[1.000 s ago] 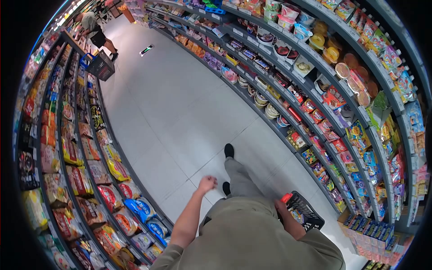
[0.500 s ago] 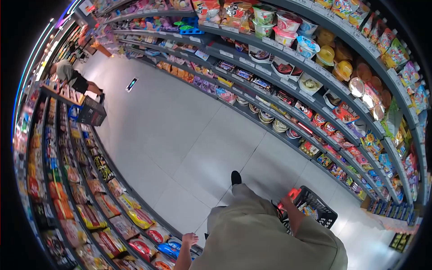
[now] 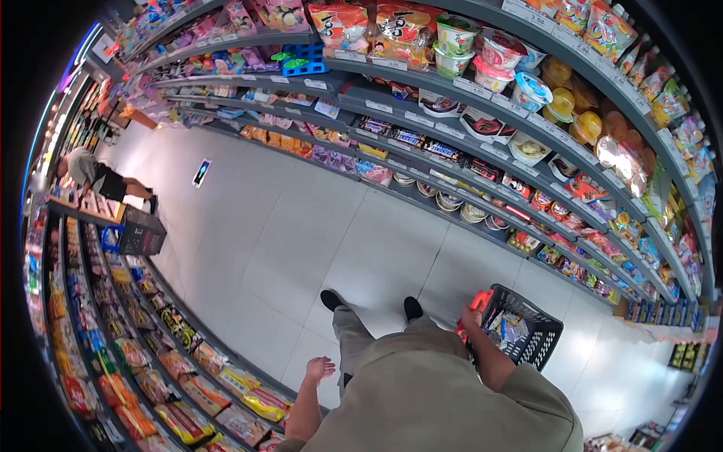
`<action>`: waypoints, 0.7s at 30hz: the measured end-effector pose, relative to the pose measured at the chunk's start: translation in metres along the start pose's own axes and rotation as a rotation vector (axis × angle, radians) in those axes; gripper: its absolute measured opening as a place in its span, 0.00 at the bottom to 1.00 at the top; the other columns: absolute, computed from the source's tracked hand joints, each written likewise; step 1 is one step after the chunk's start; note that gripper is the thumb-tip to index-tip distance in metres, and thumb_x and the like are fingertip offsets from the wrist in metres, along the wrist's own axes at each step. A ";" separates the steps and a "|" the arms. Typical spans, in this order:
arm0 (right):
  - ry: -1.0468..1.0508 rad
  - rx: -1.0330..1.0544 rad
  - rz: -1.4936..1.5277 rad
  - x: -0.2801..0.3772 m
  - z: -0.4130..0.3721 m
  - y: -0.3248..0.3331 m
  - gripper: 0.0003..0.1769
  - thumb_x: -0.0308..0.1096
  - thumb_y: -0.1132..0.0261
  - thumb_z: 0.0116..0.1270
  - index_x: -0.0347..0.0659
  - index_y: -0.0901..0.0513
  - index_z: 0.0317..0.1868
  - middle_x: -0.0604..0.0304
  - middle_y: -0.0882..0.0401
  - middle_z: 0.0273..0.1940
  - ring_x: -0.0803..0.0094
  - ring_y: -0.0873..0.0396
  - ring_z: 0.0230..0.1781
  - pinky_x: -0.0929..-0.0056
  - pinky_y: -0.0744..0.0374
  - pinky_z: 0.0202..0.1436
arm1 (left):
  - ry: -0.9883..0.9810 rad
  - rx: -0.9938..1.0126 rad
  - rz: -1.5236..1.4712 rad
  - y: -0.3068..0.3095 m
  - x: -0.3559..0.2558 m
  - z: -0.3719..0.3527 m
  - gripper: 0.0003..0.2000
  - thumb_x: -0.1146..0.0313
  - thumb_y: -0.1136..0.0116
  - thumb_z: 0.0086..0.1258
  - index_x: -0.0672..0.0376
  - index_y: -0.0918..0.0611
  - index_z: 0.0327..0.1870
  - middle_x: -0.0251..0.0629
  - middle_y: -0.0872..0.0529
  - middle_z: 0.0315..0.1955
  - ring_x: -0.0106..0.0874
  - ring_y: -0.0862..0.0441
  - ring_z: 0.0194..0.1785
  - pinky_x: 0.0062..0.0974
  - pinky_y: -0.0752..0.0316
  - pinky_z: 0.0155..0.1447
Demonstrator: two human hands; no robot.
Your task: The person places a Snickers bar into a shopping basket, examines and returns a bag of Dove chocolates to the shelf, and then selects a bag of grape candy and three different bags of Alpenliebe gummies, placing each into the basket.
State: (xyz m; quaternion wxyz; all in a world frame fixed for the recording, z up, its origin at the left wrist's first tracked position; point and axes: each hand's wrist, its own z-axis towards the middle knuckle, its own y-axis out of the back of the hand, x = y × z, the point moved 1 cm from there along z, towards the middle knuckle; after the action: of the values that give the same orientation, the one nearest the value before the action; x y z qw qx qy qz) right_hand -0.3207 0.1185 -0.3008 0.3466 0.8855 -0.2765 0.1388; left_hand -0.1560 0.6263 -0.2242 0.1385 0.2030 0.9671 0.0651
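Note:
My right hand [image 3: 472,317] is closed round the red handle [image 3: 480,300] of a black plastic shopping basket [image 3: 545,348], which hangs at my right side. Several small packets [image 3: 509,329] lie inside it, too small to name. On the other side, my left hand [image 3: 320,368] hangs free with its fingers loosely apart and nothing in it. Nearest to that hand is the left shelf with bagged snacks, including a yellow and red packet [image 3: 265,403]; the hand does not touch it.
Shelves on the right bear jelly cups [image 3: 574,126], pudding cups [image 3: 493,69], chip-like bags [image 3: 407,30] and chocolate bars [image 3: 410,136]. A person [image 3: 102,177] bends by a dark box [image 3: 143,233] at the far left. A lit sign [image 3: 201,172] shows on the tiled floor [image 3: 294,226].
I have stepped along the aisle, and both my shoes now show. The basket has come along in my right hand. My left hand has swung a little forward, away from the shelf packets.

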 end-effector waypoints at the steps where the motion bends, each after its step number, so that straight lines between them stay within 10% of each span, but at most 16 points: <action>1: 0.021 -0.048 0.037 0.009 -0.015 -0.010 0.27 0.53 0.40 0.63 0.32 0.20 0.27 0.51 0.19 0.19 0.59 0.18 0.19 0.60 0.21 0.24 | -0.003 0.012 0.016 0.014 -0.006 0.009 0.16 0.63 0.51 0.72 0.66 0.23 0.51 0.51 0.14 0.43 0.39 0.14 0.42 0.33 0.18 0.45; 9: -0.111 -0.085 0.089 0.053 -0.076 -0.104 0.19 0.49 0.37 0.63 0.39 0.23 0.31 0.57 0.25 0.16 0.65 0.23 0.15 0.62 0.24 0.20 | -0.011 0.073 0.051 0.176 -0.067 0.115 0.15 0.63 0.51 0.72 0.67 0.23 0.48 0.51 0.15 0.39 0.40 0.15 0.36 0.37 0.19 0.38; 11: -0.152 -0.024 0.160 0.044 -0.078 -0.126 0.17 0.47 0.37 0.62 0.39 0.22 0.32 0.58 0.25 0.16 0.66 0.23 0.15 0.64 0.25 0.19 | -0.495 0.345 0.520 0.218 -0.104 0.142 0.12 0.66 0.51 0.71 0.67 0.22 0.45 0.48 0.15 0.34 0.38 0.15 0.31 0.32 0.19 0.33; 13: -0.142 -0.041 0.158 0.060 -0.104 -0.137 0.16 0.45 0.37 0.62 0.39 0.23 0.28 0.59 0.26 0.17 0.67 0.24 0.15 0.66 0.25 0.19 | -0.228 -0.009 0.037 0.221 -0.155 0.142 0.12 0.68 0.52 0.71 0.67 0.21 0.44 0.46 0.14 0.32 0.34 0.16 0.26 0.27 0.20 0.29; 17: -0.085 -0.180 0.011 0.062 -0.110 -0.166 0.19 0.48 0.35 0.61 0.39 0.23 0.25 0.60 0.28 0.16 0.69 0.26 0.13 0.66 0.26 0.18 | -0.286 -0.019 0.180 0.219 -0.261 0.121 0.12 0.68 0.52 0.70 0.67 0.20 0.43 0.44 0.14 0.31 0.31 0.16 0.27 0.26 0.20 0.30; 19: -0.046 -0.129 0.007 0.071 -0.115 -0.173 0.25 0.56 0.37 0.60 0.38 0.19 0.31 0.55 0.20 0.23 0.62 0.18 0.23 0.61 0.20 0.27 | -0.345 0.079 0.210 0.211 -0.290 0.131 0.13 0.65 0.47 0.67 0.66 0.21 0.45 0.47 0.14 0.35 0.34 0.15 0.31 0.28 0.18 0.35; 21: -0.141 -0.135 -0.288 0.148 -0.187 -0.165 0.35 0.62 0.46 0.61 0.36 0.17 0.48 0.42 0.17 0.47 0.48 0.19 0.53 0.54 0.21 0.52 | -0.355 0.130 0.277 0.202 -0.312 0.150 0.13 0.65 0.48 0.69 0.65 0.21 0.46 0.47 0.14 0.35 0.34 0.15 0.30 0.28 0.18 0.35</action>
State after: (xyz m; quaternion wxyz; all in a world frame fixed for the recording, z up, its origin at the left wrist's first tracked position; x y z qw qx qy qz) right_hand -0.1145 0.2891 -0.1899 0.4013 0.8982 -0.1792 0.0065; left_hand 0.2379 0.6921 -0.2556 0.2828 0.3505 0.8927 -0.0158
